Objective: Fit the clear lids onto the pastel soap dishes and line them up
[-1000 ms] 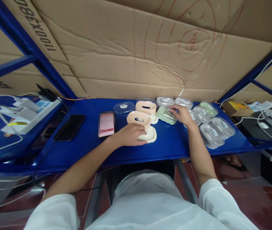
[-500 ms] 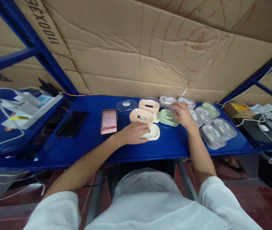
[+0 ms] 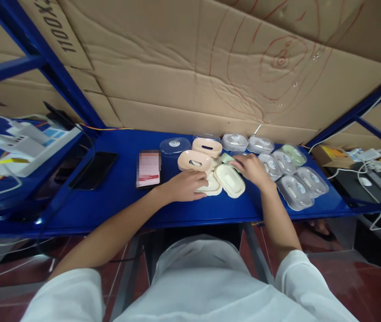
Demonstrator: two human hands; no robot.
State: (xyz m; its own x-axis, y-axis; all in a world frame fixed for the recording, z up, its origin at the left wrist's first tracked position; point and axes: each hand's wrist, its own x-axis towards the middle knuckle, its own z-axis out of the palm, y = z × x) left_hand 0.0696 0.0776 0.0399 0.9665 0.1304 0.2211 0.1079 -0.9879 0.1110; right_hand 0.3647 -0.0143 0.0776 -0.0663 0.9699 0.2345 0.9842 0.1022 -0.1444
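My left hand [image 3: 190,185] has its fingers bent over the left edge of a cream oval soap dish tray [image 3: 214,187] lying on the blue table. My right hand [image 3: 251,169] is closed on a green soap dish part [image 3: 226,158], mostly hidden by the fingers. Just below that hand, a second cream oval tray [image 3: 231,180] is tilted beside the first one; whether it is joined to the green part I cannot tell. Behind my left hand sits a peach slotted soap dish [image 3: 190,162], and another peach dish [image 3: 207,146] stands behind it.
Clear-lidded soap boxes [image 3: 296,191] crowd the table's right side and back. A loose clear lid [image 3: 176,146] lies behind a phone [image 3: 149,169]. Left are a dark device [image 3: 94,171] and a white power strip [image 3: 39,147] with cables. A cardboard wall [image 3: 163,89] rises behind.
My right hand has moved slightly left and down. The green dish, flat before, is now mostly out of sight, and a tilted cream tray shows there. My left hand stays on its cream tray.
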